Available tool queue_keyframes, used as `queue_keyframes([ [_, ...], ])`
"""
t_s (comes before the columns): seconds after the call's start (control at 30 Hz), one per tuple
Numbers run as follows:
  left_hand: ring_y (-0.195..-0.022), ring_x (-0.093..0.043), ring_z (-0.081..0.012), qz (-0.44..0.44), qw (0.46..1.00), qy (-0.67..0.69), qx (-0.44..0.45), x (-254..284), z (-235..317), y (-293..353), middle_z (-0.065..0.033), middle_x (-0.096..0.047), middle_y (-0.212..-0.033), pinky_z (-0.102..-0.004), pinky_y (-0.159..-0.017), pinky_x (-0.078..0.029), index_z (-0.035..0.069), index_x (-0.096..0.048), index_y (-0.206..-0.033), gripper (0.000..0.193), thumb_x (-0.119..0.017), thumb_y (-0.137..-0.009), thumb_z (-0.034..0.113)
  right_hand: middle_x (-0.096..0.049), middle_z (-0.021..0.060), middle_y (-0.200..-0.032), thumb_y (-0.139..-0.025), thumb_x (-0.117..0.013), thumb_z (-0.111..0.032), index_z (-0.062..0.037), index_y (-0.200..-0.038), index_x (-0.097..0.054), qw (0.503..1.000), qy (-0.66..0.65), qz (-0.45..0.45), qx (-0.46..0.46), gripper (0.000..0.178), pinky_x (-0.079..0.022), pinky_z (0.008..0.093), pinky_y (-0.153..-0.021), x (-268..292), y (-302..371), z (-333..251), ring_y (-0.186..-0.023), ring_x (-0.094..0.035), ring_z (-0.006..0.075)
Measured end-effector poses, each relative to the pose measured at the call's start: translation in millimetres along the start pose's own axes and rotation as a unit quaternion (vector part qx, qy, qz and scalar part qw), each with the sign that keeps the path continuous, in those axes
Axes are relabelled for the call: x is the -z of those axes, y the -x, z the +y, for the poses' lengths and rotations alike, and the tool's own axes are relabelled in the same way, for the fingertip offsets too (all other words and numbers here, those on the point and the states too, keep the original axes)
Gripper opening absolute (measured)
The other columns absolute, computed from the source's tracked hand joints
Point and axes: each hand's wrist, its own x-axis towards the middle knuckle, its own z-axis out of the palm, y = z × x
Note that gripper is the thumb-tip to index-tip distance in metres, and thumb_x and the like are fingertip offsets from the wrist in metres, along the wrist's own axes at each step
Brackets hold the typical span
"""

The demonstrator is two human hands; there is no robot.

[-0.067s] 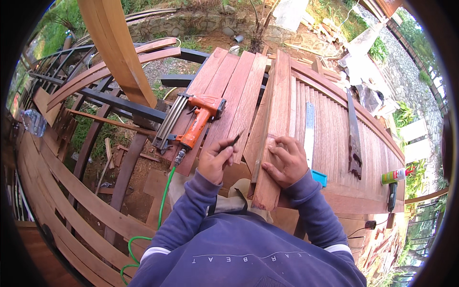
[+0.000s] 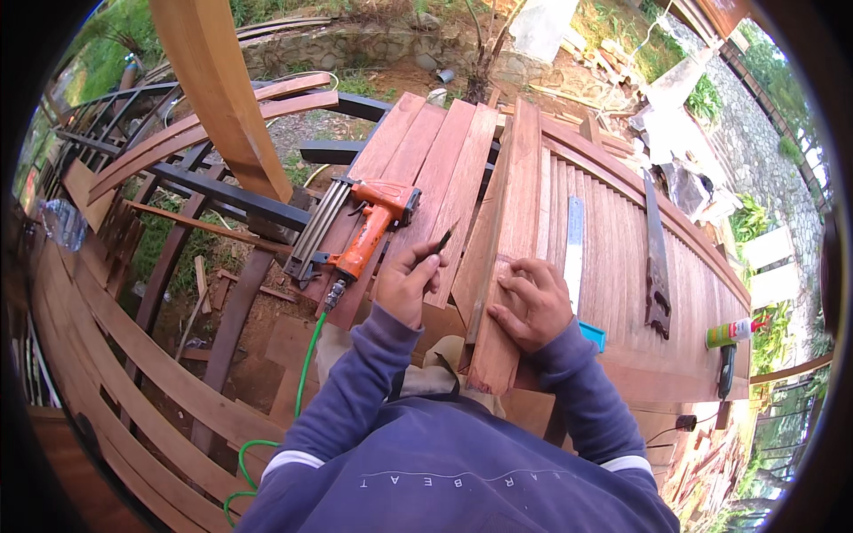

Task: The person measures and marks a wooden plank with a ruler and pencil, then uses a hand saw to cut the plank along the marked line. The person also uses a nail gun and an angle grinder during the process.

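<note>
My left hand (image 2: 410, 282) is closed around a short dark pencil (image 2: 442, 242), its pointed end sticking up past the fingertips. Resting on a long reddish wooden beam (image 2: 515, 209) is my right hand (image 2: 533, 306), its fingers bent and apart, with nothing in them. The beam lies along the frame edge of a slatted wooden panel (image 2: 613, 258). An orange nail gun (image 2: 378, 218) lies on loose boards (image 2: 453, 178), just beyond my left hand. To the right of my right hand, a try square with a steel blade (image 2: 575, 249) and a blue handle (image 2: 593, 335) lies on the slats.
A handsaw (image 2: 656, 266) lies farther right on the panel, with a green-and-white bottle (image 2: 729, 332) near its right edge. A green air hose (image 2: 308, 364) runs down from the nail gun. A wooden post (image 2: 222, 98) rises at left, near curved dark beams (image 2: 160, 373).
My left hand has shifted slightly to the right and the pencil now points more steeply upward. My right hand stays on the beam.
</note>
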Motion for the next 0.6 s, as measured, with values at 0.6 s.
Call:
queue_keyframes([
  [0.6, -0.072, -0.067, -0.0156, 0.072, 0.875, -0.469, -0.098, -13.8, 33.4, -244.5, -0.0115, -0.073, -0.088, -0.0306, -0.069, -0.053, 0.002, -0.071, -0.103, 0.023, -0.063, -0.084, 0.011, -0.056, 0.0086, -0.123, -0.09, -0.056, -0.026, -0.0106, -0.11, -0.065, 0.971, 0.133, 0.043, -0.193, 0.027, -0.039, 0.0454, -0.101, -71.5, -165.9, 137.4, -0.117, -0.051, 0.0312],
])
